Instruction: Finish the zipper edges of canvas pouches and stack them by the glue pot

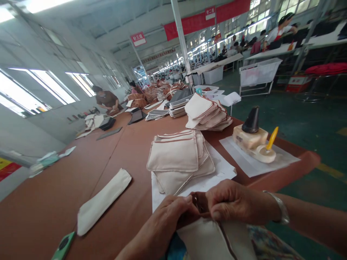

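Note:
Close to my body, a sewn cream-and-brown piece point(202, 238) hangs between both hands and over my lap. Its brown upper edge is bunched up, with something dark and shiny in the fold that I cannot make out. My left hand point(168, 218) grips the left of this edge. Thumb and fingers of my right hand point(235, 202) pinch it on the right, a bracelet at the wrist. Just beyond lies a stack of cream sewn panels point(175, 153) on white paper point(225, 173). A narrow cream strip point(104, 202) lies to the left.
The brown table point(67, 187) holds a green-handled tool point(63, 247), a second panel stack point(204, 110), and a glue pot with black cone point(251, 124) and yellow stick point(271, 139) near the right edge. Another person point(107, 99) works at the far left.

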`<state>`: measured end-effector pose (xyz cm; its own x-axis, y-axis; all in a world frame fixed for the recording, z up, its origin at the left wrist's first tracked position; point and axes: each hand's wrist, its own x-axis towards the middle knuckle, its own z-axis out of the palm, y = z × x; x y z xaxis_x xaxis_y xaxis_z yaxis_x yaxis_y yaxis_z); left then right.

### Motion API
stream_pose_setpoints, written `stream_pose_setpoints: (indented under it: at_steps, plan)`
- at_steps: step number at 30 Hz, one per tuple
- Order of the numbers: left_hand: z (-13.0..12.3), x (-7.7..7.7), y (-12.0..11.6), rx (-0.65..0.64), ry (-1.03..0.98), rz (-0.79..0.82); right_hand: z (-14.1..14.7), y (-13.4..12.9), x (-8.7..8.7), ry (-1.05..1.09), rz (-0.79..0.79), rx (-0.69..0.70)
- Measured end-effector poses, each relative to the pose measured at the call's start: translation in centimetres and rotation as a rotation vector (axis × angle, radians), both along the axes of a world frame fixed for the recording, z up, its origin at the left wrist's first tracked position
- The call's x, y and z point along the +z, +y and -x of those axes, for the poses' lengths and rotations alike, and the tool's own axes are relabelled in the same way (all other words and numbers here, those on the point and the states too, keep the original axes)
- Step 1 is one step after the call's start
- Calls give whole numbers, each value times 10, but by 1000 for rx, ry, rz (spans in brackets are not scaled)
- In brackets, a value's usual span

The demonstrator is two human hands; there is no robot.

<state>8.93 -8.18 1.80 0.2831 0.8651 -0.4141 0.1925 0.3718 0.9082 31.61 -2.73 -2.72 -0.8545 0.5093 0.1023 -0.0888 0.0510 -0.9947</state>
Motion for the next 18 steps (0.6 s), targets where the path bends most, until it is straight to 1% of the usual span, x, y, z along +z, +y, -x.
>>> stream_pose_setpoints:
  at_steps: [3, 4, 8, 10, 11, 13, 15, 16, 18]
  plan:
    - [-1, -2, 4, -114, -31, 86, 0, 1, -3, 5, 30, -1]
    - [-2, -3, 6, -134, -48, 97, 0, 1, -5, 4, 48, 1]
    - [-6, -1, 7, -101, -86, 78, 3, 0, -10, 26, 165, -6]
    - [-9, 1, 5, -117, -39, 32, 4, -1, -13, 36, 227, -19]
    - [-10, 1, 3, -118, 6, -21, 4, -2, -14, 37, 253, -29]
    - [-11, 1, -1, -81, 137, -212, 3, -3, -15, 29, 290, -52]
    - [-11, -2, -4, -55, 273, -501, 3, -5, -14, 20, 305, -70]
    - [-10, -4, -6, -66, 334, -661, 3, -6, -13, 17, 304, -76]
    - [-7, -7, -8, -144, 452, -923, 2, -7, -11, 11, 302, -86]
